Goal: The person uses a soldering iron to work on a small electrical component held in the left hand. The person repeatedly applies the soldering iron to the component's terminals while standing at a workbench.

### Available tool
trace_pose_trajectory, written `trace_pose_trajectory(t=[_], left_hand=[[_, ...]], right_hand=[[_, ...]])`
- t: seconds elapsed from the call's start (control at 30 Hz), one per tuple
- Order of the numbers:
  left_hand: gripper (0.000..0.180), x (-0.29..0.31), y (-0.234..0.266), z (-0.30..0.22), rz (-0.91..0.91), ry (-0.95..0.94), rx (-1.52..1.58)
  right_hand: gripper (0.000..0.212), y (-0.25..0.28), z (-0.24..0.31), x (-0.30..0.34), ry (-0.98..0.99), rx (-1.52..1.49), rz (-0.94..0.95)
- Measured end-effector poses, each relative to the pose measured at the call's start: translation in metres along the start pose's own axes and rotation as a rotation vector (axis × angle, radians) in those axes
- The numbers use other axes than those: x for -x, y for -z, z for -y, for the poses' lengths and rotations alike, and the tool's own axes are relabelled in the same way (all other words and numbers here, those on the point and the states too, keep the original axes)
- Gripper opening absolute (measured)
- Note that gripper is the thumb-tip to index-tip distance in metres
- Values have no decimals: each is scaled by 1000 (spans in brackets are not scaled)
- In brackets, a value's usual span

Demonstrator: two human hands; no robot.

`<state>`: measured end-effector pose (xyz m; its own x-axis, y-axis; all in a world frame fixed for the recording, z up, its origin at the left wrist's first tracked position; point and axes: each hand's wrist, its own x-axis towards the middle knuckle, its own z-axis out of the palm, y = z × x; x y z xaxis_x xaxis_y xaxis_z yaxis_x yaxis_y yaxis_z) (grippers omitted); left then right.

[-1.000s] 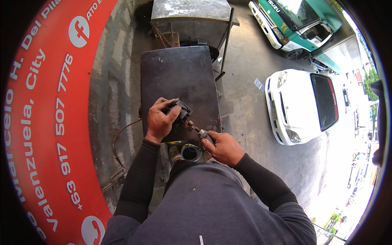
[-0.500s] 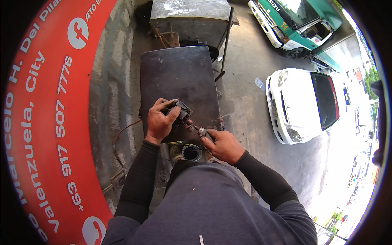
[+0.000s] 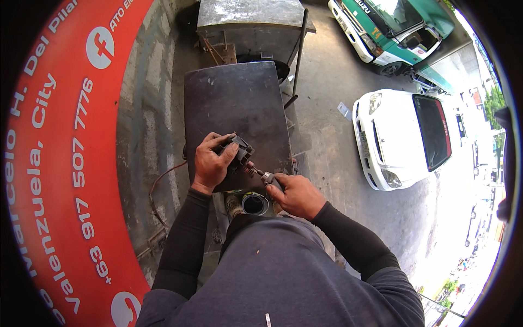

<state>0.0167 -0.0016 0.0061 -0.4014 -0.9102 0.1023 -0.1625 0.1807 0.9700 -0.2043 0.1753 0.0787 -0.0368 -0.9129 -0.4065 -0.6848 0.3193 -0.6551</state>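
Observation:
Over the near part of a dark metal-topped table (image 3: 234, 98), my left hand (image 3: 211, 166) is closed around a dark, blocky mechanical part (image 3: 241, 150), thumb on its top side. A reddish-brown coil, like a spring (image 3: 250, 168), sits between that part and my right hand (image 3: 298, 196). My right hand is closed on a short greyish metal piece (image 3: 267, 177), whose thin end points at the coil. Whether the coil belongs to this piece or to the blocky part, I cannot tell. My fingers partly cover both held things.
Below the table's near edge stands a round can (image 3: 255, 203) with dark contents. A brown cable (image 3: 158, 188) hangs at the left, before a red banner (image 3: 71, 180). Beyond are a metal-topped box (image 3: 250, 16) and an upright pipe (image 3: 299, 54). A white car (image 3: 397, 139) and green truck (image 3: 397, 27) stand right.
The view has shifted very slightly. Both hands keep the same grip and nearly the same place over the table.

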Motion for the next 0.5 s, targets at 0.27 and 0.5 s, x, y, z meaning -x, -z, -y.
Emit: trace_pose_trajectory(t=[0.27, 0.5], left_hand=[[39, -2, -4, -1, -10, 2, 13], [39, 0, -1, 1, -7, -16, -13]], right_hand=[[48, -8, -4, -1, 35, -27, -51], [47, -7, 5, 3, 24, -13, -30]])
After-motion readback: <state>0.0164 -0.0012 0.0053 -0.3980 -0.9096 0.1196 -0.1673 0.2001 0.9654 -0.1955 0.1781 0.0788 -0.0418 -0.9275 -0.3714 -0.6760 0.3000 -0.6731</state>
